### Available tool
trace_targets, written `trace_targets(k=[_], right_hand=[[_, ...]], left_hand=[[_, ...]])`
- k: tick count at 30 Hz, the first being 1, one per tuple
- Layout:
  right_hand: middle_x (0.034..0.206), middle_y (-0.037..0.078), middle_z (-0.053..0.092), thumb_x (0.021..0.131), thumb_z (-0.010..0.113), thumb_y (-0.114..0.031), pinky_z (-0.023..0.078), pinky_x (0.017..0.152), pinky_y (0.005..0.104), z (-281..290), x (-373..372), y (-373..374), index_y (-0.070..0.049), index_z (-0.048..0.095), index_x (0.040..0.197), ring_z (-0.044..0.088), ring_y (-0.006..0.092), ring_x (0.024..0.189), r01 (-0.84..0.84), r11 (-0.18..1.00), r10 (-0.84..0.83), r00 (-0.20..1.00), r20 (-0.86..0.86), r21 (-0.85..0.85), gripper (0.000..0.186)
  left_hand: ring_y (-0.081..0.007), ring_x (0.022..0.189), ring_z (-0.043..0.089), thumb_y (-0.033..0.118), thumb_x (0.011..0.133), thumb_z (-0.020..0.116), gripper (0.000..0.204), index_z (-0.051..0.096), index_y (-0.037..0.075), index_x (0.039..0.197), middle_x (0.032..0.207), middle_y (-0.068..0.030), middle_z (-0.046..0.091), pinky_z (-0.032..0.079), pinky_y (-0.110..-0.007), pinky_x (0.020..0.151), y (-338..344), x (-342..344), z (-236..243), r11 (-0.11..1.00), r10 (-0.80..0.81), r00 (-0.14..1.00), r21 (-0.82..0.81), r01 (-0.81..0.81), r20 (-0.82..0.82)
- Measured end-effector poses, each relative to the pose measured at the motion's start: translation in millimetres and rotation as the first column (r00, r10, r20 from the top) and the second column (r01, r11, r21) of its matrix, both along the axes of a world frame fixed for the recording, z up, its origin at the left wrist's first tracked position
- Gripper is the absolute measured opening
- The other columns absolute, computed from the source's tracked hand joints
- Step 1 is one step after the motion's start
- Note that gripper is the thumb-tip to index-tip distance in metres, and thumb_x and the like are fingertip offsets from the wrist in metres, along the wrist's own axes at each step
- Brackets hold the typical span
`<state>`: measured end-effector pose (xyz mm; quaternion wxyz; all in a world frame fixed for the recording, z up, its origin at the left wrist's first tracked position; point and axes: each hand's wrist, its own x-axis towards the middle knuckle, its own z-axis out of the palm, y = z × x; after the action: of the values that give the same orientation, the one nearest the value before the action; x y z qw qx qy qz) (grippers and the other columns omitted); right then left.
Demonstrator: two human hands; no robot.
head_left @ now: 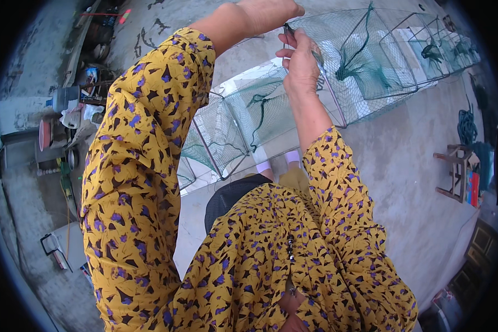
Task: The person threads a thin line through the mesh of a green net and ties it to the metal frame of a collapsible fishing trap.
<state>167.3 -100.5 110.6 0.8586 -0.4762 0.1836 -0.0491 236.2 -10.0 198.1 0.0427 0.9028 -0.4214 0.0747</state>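
A long collapsible net trap (pixel 371 61) of green mesh on thin square metal frames stretches across in front of me, from lower left to upper right. My right hand (pixel 303 69) is closed at the edge of one frame, with the fingers bent and the thumb up. A small dark piece (pixel 288 29) sticks out at its fingertips; what it is stays unclear. Just above and to the left, my left hand (pixel 268 14) reaches over the trap at the upper edge of the view. Most of its fingers are cut off or hidden. Dark green cord (pixel 258 124) hangs within the mesh.
On the right stands a small wooden stool (pixel 455 172) near a coil of dark green rope (pixel 466 127). Basins, a pink tub (pixel 45 134) and other household items line the left wall. My feet (pixel 264 167) are on the concrete floor (pixel 393 166) beside the trap.
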Motion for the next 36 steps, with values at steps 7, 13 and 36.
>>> trace_targets(k=[7,13,36], right_hand=[[0.077,0.007,0.061,0.081,0.051,-0.031,0.031,0.043,0.0233,4,-3,3,-0.003,0.053,0.084,0.052,0.0135,0.047,0.011,0.998,-0.009,1.0,-0.022,0.054,0.029],[0.077,0.008,0.061,0.08,0.051,-0.029,0.031,0.043,0.0234,5,-1,9,-0.002,0.054,0.082,0.052,0.0135,0.048,0.032,0.997,-0.03,0.999,-0.021,0.064,0.027],[0.091,0.012,0.061,0.085,0.045,-0.028,0.037,0.045,0.0198,12,-17,11,0.001,0.048,0.099,0.062,0.0178,0.065,0.006,0.999,-0.006,1.0,-0.022,0.037,0.032]], left_hand=[[-0.0294,0.072,0.059,0.023,0.081,0.044,0.024,0.063,0.008,0.085,0.079,-0.014,0.062,0.046,-0.039,0.067,2,-7,9,0.993,0.092,0.98,-0.061,-0.105,-0.179],[-0.0273,0.068,0.059,0.017,0.073,0.05,0.015,0.063,0.009,0.075,0.077,-0.0134,0.062,0.046,-0.037,0.062,21,-1,-4,0.997,0.018,0.998,-0.072,-0.013,0.068],[-0.0273,0.06,0.052,0.014,0.073,0.052,0.01,0.052,0.006,0.068,0.069,-0.0123,0.051,0.044,-0.036,0.054,18,3,-37,0.986,0.147,0.966,-0.104,-0.127,0.214]])
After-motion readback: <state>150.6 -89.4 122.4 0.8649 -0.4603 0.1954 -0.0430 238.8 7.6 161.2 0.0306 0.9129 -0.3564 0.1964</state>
